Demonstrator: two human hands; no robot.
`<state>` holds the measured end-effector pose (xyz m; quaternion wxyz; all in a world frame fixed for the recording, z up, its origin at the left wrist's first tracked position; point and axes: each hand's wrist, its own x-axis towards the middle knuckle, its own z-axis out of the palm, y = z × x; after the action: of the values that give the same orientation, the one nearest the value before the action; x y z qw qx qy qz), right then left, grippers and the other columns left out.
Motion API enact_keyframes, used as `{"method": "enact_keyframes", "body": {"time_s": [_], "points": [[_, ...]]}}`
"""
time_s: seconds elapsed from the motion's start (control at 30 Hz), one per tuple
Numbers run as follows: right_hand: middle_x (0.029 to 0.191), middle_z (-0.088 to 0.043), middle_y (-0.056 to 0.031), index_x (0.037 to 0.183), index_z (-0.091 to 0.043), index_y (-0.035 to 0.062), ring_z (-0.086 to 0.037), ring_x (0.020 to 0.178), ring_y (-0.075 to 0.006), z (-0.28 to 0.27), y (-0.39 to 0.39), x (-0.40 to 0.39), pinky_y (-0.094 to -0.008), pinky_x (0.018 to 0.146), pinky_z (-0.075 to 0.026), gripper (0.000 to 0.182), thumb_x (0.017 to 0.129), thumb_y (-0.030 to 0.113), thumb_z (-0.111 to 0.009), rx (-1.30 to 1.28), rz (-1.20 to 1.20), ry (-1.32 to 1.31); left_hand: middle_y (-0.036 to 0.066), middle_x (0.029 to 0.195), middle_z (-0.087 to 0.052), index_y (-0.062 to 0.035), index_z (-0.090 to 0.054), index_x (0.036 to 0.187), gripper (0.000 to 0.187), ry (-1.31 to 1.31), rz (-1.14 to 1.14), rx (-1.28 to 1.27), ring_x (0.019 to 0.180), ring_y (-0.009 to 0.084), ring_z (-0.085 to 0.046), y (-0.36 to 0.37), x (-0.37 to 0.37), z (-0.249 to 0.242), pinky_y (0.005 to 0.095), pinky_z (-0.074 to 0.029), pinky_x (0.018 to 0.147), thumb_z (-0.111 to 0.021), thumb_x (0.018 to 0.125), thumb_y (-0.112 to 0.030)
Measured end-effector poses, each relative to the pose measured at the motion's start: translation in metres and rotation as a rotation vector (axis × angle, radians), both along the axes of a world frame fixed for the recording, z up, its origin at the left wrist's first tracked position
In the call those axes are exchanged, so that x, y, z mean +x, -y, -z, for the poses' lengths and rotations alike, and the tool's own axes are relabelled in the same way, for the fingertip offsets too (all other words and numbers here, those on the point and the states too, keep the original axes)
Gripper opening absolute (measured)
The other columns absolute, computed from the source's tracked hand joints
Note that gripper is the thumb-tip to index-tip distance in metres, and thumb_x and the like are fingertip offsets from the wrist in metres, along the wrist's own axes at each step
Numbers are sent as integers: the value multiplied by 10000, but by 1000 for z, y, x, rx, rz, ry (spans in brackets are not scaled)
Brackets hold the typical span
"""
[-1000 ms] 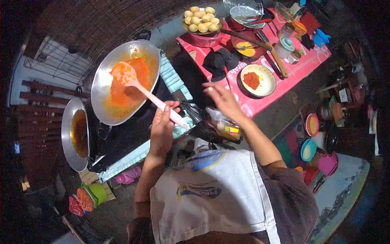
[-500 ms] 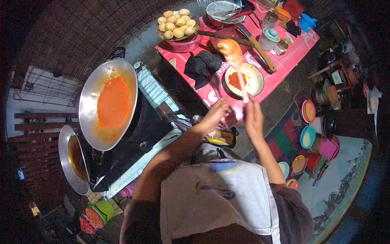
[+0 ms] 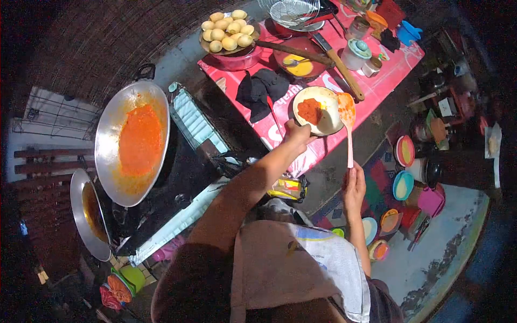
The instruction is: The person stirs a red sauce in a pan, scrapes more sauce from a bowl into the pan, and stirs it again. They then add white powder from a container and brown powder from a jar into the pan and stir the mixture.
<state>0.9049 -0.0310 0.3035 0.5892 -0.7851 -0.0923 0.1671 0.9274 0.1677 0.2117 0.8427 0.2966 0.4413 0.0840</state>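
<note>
My left hand [image 3: 298,138] is closed on the near rim of a white bowl [image 3: 330,121] with a dark edge. Inside the bowl lies a mound of red-orange paste [image 3: 309,111]. My right hand [image 3: 354,188] grips the end of a pink spatula [image 3: 349,142]. Its broad head, smeared with orange sauce, is raised beside the bowl's right rim and overlaps it in this view. To the left, a large metal wok [image 3: 106,148] holds a pool of orange-red sauce [image 3: 141,141].
Peeled boiled eggs [image 3: 228,31] are piled at the table's far left. A black cloth [image 3: 261,91], a wooden-handled tool [image 3: 346,75] and jars [image 3: 355,53] share the pink tablecloth [image 3: 371,110]. Below the wok sits a second pan [image 3: 81,215] of dark oil. Several colourful bowls stand lower right.
My left hand has gone from free to gripping the bowl's rim. The spatula has swung right and down, from above the bowl to beside it, with my right hand lower.
</note>
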Motion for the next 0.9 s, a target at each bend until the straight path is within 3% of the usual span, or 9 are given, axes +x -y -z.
{"method": "enact_keyframes", "body": {"time_s": [0.2, 0.27, 0.3, 0.43, 0.53, 0.73, 0.77, 0.8, 0.9], "points": [[670, -482, -5, 1095, -486, 54, -420, 562, -76, -16, -5, 9, -218, 512, -358, 282, 881, 233, -447, -132, -84, 86, 148, 1146, -381, -102, -222, 1165, 542, -81, 9, 100, 1004, 338, -485, -3, -25, -13, 513, -454, 797, -430, 696, 72], [710, -561, -105, 1091, -489, 72, -538, 615, -158, -30, -8, 10, -283, 567, -415, 273, 861, 218, -467, -403, -245, 285, 156, 1134, -393, -84, -225, 1168, 543, -101, 32, 158, 965, 348, -515, 0, -54, -19, 509, -480, 758, -422, 690, 80], [766, -582, -182, 1074, -492, 81, -596, 698, -274, -25, -7, 11, -353, 615, -443, 261, 841, 196, -477, -404, -291, 334, 170, 1123, -390, -74, -203, 1173, 545, -20, 59, 181, 943, 341, -526, 0, -70, -21, 482, -506, 724, -412, 695, 81], [724, -588, -181, 1018, -492, 75, -577, 666, -358, -41, -19, -9, -429, 584, -443, 230, 816, 184, -485, -578, -513, 378, 175, 1088, -398, -80, -164, 1167, 527, -13, -41, 132, 923, 318, -539, 9, -149, -37, 457, -520, 681, -449, 738, 33], [676, -583, -168, 990, -473, 82, -577, 640, -355, -48, -32, -32, -433, 564, -439, 218, 805, 192, -502, -604, -667, 387, 157, 1124, -378, -98, -165, 1200, 575, 81, -187, 71, 995, 294, -483, 18, -206, -46, 477, -490, 695, -453, 715, 14], [635, -570, -162, 956, -455, 77, -583, 594, -326, -50, -73, -68, -402, 533, -443, 219, 793, 203, -529, -461, -969, 368, 119, 1153, -371, -147, -149, 1203, 574, -31, -367, 125, 1013, 248, -450, 30, -285, -73, 500, -416, 748, -451, 730, -23], [598, -544, -135, 942, -461, 73, -549, 530, -273, -48, -78, -73, -364, 486, -413, 198, 793, 176, -542, -413, -989, 426, 128, 1155, -374, -160, -162, 1199, 569, -49, -423, 135, 991, 288, -491, 32, -294, -69, 456, -490, 720, -433, 730, 15], [562, -517, -108, 929, -467, 70, -516, 466, -220, -47, -83, -76, -326, 440, -383, 180, 793, 148, -556, -365, -1006, 480, 128, 1155, -374, -160, -162, 1199, 569, -56, -459, 135, 991, 288, -491, 35, -301, -71, 456, -490, 720, -433, 730, 15], [618, -553, -123, 953, -463, 68, -552, 504, -229, -49, -96, -84, -331, 458, -409, 206, 788, 145, -559, -302, -1121, 522, 110, 1176, -351, -158, -170, 1188, 549, -7, -575, 106, 1032, 257, -451, 40, -322, -75, 478, -434, 761, -441, 736, -6]]}}
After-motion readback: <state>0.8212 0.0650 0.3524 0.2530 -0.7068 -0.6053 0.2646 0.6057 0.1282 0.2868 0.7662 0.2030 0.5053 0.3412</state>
